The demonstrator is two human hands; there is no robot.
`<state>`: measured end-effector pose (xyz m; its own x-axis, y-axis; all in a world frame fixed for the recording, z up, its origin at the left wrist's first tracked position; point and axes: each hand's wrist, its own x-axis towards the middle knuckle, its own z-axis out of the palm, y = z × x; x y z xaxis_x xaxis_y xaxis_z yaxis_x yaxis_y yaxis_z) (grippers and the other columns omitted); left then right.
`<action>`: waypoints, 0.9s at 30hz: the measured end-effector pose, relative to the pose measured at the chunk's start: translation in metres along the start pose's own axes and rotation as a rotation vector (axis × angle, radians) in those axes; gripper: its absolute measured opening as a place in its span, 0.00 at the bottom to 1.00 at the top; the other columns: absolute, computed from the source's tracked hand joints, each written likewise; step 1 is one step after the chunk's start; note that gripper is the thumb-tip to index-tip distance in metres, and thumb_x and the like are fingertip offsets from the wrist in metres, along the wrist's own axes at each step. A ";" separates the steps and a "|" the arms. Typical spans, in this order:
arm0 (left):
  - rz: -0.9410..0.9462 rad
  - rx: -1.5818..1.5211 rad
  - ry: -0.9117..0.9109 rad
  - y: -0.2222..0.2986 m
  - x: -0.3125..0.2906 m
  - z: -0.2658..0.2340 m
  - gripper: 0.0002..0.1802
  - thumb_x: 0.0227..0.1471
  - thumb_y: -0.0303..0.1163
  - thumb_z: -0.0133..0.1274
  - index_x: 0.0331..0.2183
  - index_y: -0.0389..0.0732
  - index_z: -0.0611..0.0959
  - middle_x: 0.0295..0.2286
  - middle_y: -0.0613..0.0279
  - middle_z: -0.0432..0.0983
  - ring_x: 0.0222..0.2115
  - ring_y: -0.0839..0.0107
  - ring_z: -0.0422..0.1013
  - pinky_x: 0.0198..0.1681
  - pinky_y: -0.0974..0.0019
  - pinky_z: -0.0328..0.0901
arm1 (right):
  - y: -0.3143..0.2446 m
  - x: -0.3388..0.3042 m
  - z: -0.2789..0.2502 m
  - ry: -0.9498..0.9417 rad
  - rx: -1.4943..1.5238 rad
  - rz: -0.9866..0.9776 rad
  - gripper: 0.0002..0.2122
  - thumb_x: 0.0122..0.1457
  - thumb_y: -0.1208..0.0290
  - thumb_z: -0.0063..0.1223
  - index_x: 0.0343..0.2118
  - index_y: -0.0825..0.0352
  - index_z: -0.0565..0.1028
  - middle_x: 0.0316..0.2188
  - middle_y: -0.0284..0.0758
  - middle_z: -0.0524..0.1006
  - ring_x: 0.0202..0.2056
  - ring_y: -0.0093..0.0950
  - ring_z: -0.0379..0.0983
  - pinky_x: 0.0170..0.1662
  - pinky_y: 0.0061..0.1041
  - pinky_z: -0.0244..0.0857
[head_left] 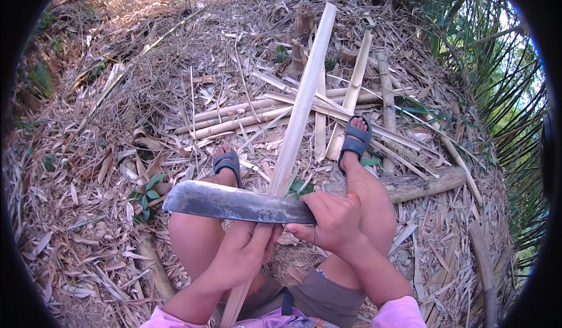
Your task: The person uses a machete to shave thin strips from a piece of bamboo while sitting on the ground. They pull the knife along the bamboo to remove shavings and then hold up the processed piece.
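A machete [240, 203] with a broad, dark, stained blade lies crosswise in front of me, its wide end to the left. My right hand [332, 221] is closed around its handle end; the handle itself is hidden by the fingers. A long pale split bamboo strip [298, 114] runs from my lap away up the view, passing under the blade. My left hand [246, 249] is closed on this strip just below the blade, its fingertips partly covered by the metal.
Several split bamboo pieces [240, 117] lie crossed beyond my sandalled feet. A thick log [424, 184] rests by my right leg. Cut stumps [297, 58] stand farther off. Dry leaves [88, 211] cover the ground, and bamboo growth [497, 94] edges the right side.
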<state>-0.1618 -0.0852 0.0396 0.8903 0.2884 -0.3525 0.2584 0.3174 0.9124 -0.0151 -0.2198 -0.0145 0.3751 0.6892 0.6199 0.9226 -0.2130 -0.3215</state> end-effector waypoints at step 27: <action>-0.074 0.128 -0.034 -0.040 -0.070 0.004 0.15 0.66 0.41 0.40 0.34 0.41 0.73 0.20 0.71 0.66 0.14 0.86 0.56 0.16 0.79 0.51 | 0.153 0.009 -0.111 0.012 -0.319 0.832 0.29 0.68 0.50 0.37 0.22 0.75 0.72 0.13 0.42 0.67 0.20 0.30 0.65 0.26 0.34 0.58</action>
<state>-0.2325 -0.1215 0.0289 0.8788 0.2371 -0.4142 0.3672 0.2184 0.9041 0.1391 -0.3224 0.0214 0.9340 0.2182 0.2828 0.3313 -0.8254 -0.4572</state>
